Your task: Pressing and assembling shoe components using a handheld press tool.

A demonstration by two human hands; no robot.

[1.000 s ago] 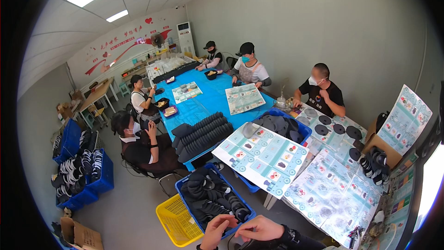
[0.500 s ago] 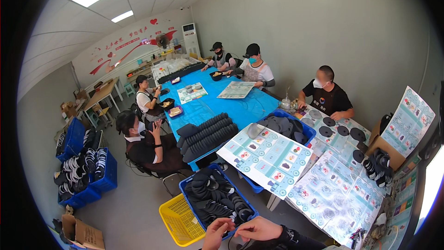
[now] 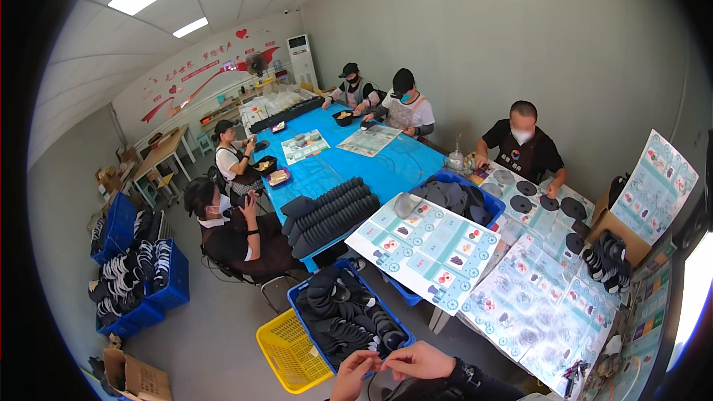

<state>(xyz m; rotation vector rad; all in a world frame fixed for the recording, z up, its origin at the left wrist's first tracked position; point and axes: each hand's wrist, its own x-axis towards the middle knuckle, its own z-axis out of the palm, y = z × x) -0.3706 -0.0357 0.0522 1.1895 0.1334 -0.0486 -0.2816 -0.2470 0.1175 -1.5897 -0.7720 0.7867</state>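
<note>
At the bottom edge my left hand (image 3: 356, 373) and my right hand (image 3: 422, 360) are brought together, fingertips almost meeting. Both have their fingers curled into a pinch. A thin dark cord hangs below them, but what the fingers hold, if anything, is too small to make out. Just beyond my hands stands a blue crate (image 3: 298, 300) heaped with black rounded pads (image 3: 343, 319). A yellow basket (image 3: 276, 347) sits against its left side.
A blue-covered table (image 3: 327, 162) bears rows of black pads (image 3: 330, 212). Several co-workers sit around it, one (image 3: 523, 150) at the right. A printed board (image 3: 423, 252) juts out near me. Blue crates (image 3: 172, 282) stand at the left, a cardboard box (image 3: 136, 375) below them.
My hands have drawn closer together, fingertips nearer each other. The view has shifted slightly. A co-worker's printed board at the far side now lies flatter, and the right co-worker's hand has moved.
</note>
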